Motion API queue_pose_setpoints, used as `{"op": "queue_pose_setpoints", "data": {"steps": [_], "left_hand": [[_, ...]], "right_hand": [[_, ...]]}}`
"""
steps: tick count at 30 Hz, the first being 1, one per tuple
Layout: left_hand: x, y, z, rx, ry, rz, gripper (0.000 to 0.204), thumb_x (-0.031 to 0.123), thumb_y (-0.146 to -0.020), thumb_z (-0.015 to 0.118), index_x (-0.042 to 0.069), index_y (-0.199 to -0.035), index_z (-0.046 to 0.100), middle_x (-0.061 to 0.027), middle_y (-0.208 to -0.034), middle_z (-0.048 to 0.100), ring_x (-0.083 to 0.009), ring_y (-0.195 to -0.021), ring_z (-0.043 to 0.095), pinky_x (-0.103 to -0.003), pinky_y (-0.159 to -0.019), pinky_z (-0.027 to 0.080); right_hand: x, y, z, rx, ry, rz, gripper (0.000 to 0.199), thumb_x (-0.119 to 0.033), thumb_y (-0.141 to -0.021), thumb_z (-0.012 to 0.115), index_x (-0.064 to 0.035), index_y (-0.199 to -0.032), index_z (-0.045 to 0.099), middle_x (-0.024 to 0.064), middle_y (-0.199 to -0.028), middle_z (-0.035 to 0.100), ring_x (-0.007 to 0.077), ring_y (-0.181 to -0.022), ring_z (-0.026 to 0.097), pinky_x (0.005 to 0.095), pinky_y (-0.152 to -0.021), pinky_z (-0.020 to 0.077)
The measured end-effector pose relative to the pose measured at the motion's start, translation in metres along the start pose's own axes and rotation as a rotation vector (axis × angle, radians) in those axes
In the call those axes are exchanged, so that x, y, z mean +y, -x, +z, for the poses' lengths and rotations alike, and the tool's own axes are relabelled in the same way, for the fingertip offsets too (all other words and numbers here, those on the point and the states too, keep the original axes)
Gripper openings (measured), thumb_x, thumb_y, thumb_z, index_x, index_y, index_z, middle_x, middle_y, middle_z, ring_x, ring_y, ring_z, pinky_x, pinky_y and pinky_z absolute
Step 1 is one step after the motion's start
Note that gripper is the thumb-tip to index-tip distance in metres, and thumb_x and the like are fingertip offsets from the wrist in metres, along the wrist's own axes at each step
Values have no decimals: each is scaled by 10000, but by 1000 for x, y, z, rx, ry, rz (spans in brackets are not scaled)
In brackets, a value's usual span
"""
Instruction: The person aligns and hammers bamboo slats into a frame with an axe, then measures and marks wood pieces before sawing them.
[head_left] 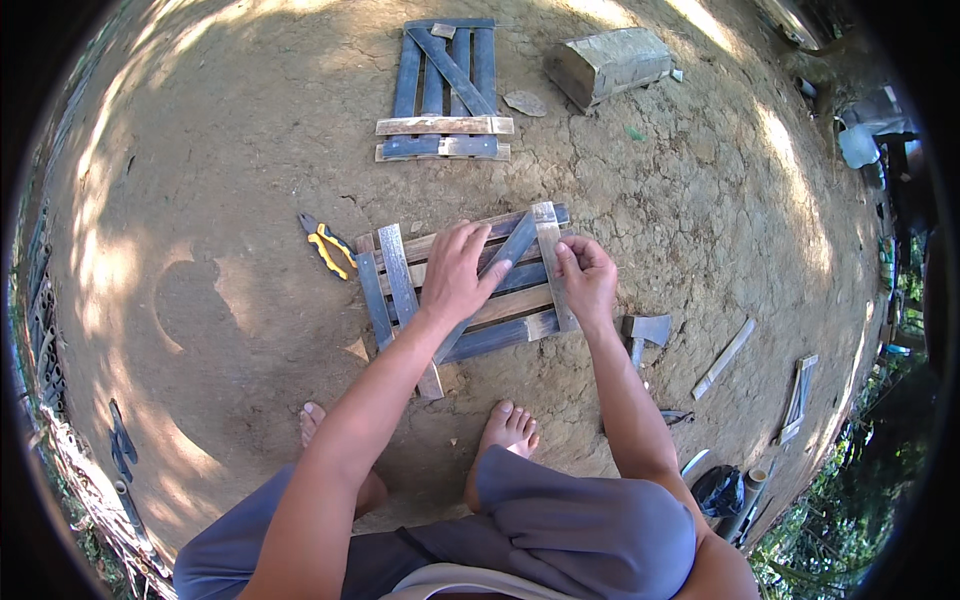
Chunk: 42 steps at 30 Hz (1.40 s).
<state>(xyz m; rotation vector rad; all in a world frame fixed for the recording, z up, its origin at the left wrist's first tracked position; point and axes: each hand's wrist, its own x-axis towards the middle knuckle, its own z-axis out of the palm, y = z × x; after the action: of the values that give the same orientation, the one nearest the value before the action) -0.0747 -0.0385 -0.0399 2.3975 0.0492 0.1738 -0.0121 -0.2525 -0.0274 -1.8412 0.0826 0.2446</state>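
A slatted wooden panel [500,302] lies on the ground in front of my feet, with blue-painted and bare slats, crosspieces and a blue diagonal brace [512,250]. My left hand [458,272] rests palm down on its middle, fingers stretched out and thumb by the brace. My right hand [588,278] is closed in a pinch at the pale crosspiece [552,262] on the panel's right end. Whatever the pinched fingertips hold is too small to make out. Yellow-handled pliers [330,246] lie just left of the panel. To its right is a hatchet [647,330].
A similar slatted panel [440,90] lies farther off, beside a squared wooden block [612,66]. At the right are a wooden strip [724,358], a small wooden frame [797,400] and a black plastic bag [720,490]. Cracked bare earth surrounds them.
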Motion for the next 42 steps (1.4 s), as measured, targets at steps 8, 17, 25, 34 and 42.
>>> {"op": "queue_pose_setpoints", "data": {"steps": [8,17,25,34,42], "left_hand": [[2,20,13,13,34,52,462,330,-929,744,89,-1321,706,-154,-1514,526,-343,-1492,400,-633,-1243,167],[-7,15,10,-19,130,26,413,280,-895,764,117,-1274,744,-91,-1412,618,-301,-1470,433,-628,-1255,138],[-5,8,19,68,170,24,262,181,-847,799,118,-1101,775,-33,-1237,692,-249,-1334,567,-603,-1249,192],[-7,-13,28,126,135,136,98,168,-849,814,139,-937,785,10,-1010,745,-204,-1091,691,-558,-1138,329],[-12,-12,23,135,164,128,79,242,-866,813,165,-867,797,38,-953,742,-169,-1020,675,-512,-1109,343]], "right_hand": [[-5,-5,34,-12,104,-207,119,-53,-919,779,-22,-1032,760,66,-892,775,113,-762,714,279,-713,573],[-2,-2,41,-78,285,-388,80,-25,-880,779,-42,-957,764,116,-901,775,232,-787,751,331,-716,580],[-9,1,43,-81,392,-751,140,29,-824,779,-46,-939,752,94,-943,771,277,-864,735,367,-778,576],[-19,10,28,-149,396,-741,223,61,-794,731,-30,-995,763,115,-1048,732,298,-904,688,378,-784,562],[18,94,-124,350,1070,17,451,-273,-881,776,-5,-1196,596,242,-1183,652,394,-1011,651,499,-866,514]]}}
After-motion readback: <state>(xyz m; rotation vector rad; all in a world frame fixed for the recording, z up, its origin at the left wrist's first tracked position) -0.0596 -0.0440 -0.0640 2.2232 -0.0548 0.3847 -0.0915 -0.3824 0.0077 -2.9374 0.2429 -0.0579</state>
